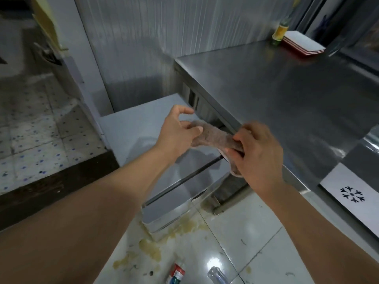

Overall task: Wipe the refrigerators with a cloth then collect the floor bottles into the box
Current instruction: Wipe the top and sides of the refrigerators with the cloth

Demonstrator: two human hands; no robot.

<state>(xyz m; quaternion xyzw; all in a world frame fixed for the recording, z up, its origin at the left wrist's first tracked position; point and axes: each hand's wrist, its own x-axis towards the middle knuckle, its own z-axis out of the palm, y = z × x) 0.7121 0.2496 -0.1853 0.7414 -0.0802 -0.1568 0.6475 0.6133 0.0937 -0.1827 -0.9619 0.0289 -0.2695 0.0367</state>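
Note:
A brownish-grey cloth (213,137) is stretched between my two hands above a low grey chest refrigerator (131,128). My left hand (178,130) pinches the cloth's left end with thumb and fingers. My right hand (258,150) grips the right end, with a fold hanging below it. To the right stands a stainless steel counter refrigerator (287,95) with a snowflake label (351,194) on its front. Two bottles lie on the floor at the bottom edge: one with a red and green label (176,273) and a clear one (218,274).
White floor tiles (256,242) carry yellowish stains near the chest refrigerator's base. A stack of red-and-white trays (303,43) and an upright bottle (280,31) stand at the counter's far end. A dark step (51,185) leads to a speckled floor on the left.

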